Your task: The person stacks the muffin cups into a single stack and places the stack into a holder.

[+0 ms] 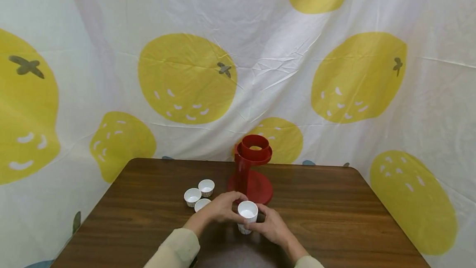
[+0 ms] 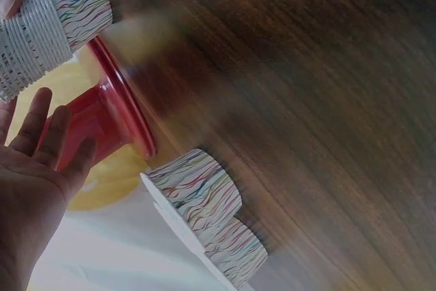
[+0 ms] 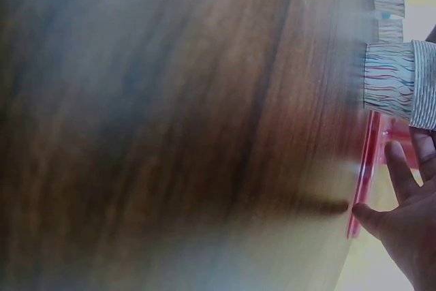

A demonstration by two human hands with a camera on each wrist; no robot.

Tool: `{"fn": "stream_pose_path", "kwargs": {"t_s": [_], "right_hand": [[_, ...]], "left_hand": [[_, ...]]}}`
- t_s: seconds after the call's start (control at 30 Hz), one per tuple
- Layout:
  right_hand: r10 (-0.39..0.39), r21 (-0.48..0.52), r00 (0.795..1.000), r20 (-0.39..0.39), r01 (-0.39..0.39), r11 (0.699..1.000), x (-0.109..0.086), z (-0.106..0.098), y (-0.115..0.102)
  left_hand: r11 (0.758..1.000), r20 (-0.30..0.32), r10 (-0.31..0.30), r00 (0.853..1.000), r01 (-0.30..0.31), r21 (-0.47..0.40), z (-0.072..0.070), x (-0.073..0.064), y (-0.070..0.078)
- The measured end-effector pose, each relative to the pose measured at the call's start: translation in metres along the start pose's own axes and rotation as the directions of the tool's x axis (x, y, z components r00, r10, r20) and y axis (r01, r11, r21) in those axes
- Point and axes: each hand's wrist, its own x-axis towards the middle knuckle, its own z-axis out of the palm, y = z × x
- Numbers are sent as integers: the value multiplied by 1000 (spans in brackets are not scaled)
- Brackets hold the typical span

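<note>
A stack of white paper baking cups [image 1: 247, 210] stands upright on the table between my two hands. Colored wavy lines mark the side of its lowest cup, and the upper ones show as close-set rims [image 2: 34, 39] in the left wrist view. My left hand [image 1: 222, 207] holds the stack from the left, thumb in front and index finger behind. From the other side my right hand [image 1: 274, 225] grips it, thumb at the front; its lower fingers spread apart in the right wrist view. Where each fingertip touches is partly hidden.
Three separate baking cups, one of them a cup [image 1: 206, 187] at the back, sit left of the stack, the nearest partly behind my left hand. A red stand [image 1: 256, 185] with a ring on top rises just behind. Past the brown table [image 1: 334, 210] hangs a lemon-print cloth [image 1: 267, 94].
</note>
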Motion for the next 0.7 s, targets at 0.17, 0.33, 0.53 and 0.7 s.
{"fn": "stream_pose_path", "kwargs": {"t_s": [0.17, 0.33, 0.53, 0.7], "right_hand": [[1, 7, 1000, 0, -1, 1000, 0, 0, 0], [12, 7, 1000, 2, -12, 1000, 0, 0, 0], [28, 7, 1000, 14, -28, 1000, 1, 0, 0], [20, -4, 1000, 9, -20, 1000, 0, 0, 0]], "left_hand": [[1000, 0, 4, 1000, -4, -1, 1, -1, -3], [1000, -9, 10, 1000, -11, -19, 1, -4, -7], [1000, -22, 3, 1000, -3, -10, -2, -7, -8], [999, -26, 6, 1000, -7, -31, -6, -9, -9]]}}
